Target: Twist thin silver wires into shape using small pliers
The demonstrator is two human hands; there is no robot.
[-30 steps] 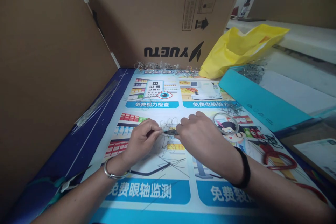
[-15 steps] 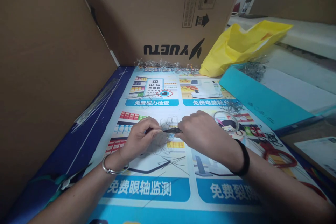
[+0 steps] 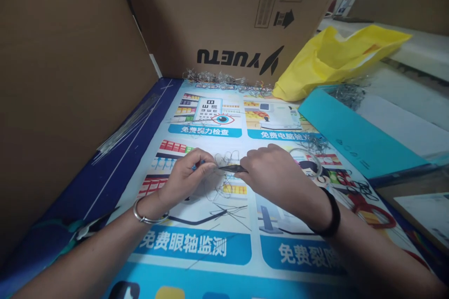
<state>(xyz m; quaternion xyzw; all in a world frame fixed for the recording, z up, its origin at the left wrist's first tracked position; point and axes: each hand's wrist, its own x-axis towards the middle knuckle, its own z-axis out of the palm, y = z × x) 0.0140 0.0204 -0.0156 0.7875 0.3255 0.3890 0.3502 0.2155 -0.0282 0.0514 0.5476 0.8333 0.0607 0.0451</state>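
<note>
My right hand [image 3: 275, 168] is closed around dark needle-nose pliers [image 3: 233, 168], whose jaws point left. The handles are hidden inside my fist. Thumb and forefinger of my left hand [image 3: 187, 173] are pinched together right at the tip of the jaws, on thin wire [image 3: 228, 156]. Fine loops of this wire fan out above and below the jaws. What exactly the jaws bite is too small to tell. Below my hands, several straight cut wire pieces [image 3: 229, 211] lie on the printed poster [image 3: 206, 266].
Scissors [image 3: 82, 232] with teal handles lie by my left forearm. Straight wires [image 3: 126, 133] rest at left. A cardboard box [image 3: 168, 14] walls the back, with wire pieces [image 3: 224, 78] along its foot. At right are a yellow bag [image 3: 336, 63], a teal box [image 3: 354, 131] and a red coil [image 3: 377, 215].
The camera view has shifted slightly, so the surroundings sit differently. Both hands keep their hold, with the pliers still at my left fingertips; slightly more of the pliers shows now.
</note>
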